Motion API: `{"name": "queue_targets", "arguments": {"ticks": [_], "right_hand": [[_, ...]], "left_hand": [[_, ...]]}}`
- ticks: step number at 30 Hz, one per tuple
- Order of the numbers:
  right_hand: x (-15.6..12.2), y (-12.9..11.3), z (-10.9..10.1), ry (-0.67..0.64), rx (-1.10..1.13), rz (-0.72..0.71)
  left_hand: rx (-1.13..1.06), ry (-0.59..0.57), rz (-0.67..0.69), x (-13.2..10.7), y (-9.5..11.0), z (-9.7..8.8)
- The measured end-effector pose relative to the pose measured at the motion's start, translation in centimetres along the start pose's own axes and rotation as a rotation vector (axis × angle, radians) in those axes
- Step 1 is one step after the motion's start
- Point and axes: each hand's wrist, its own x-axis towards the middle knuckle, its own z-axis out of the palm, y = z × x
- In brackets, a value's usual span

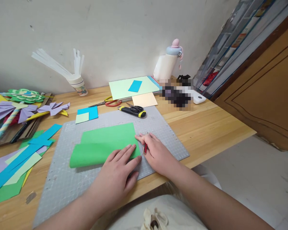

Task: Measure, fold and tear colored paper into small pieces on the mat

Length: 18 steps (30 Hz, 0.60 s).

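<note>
A green sheet of paper [108, 134] lies on the grey cutting mat [62, 182], its near part folded over toward the far side, with a rounded, uncreased bend at the left. My left hand [118, 166] rests flat on the folded layer near its right end, fingers stretched out. At the sheet's right edge is my right hand [156, 151], with a red and black pencil [145, 148] held in its curled fingers. Its index fingertip touches or nearly touches the paper's edge. Beyond the sheet lie a black and yellow utility knife [132, 111] and small black scissors [137, 109].
Blue and pale green paper pieces [92, 112] and red-yellow-handled scissors [112, 102] lie behind the mat. Paper strips [21, 163] and paper flowers [19, 110] crowd the left. A paper cup [79, 86] with white strips and a bottle [169, 65] stand by the wall.
</note>
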Motion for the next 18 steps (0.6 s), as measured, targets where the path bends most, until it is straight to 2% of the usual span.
{"name": "queue_targets", "arguments": {"ticks": [7,13,18], "right_hand": [[0.14,0.16,0.04,-0.015,-0.011,0.0],[0.14,0.08,-0.41,0.037,0.182,0.111],[0.2,0.08,-0.57,0.028,0.225,0.123]], "left_hand": [[0.005,-0.011,-0.001,0.04,-0.03,-0.03],[-0.008,-0.001,0.003,0.04,-0.16,0.11],[0.004,-0.013,-0.007,0.16,-0.1,0.02]]}}
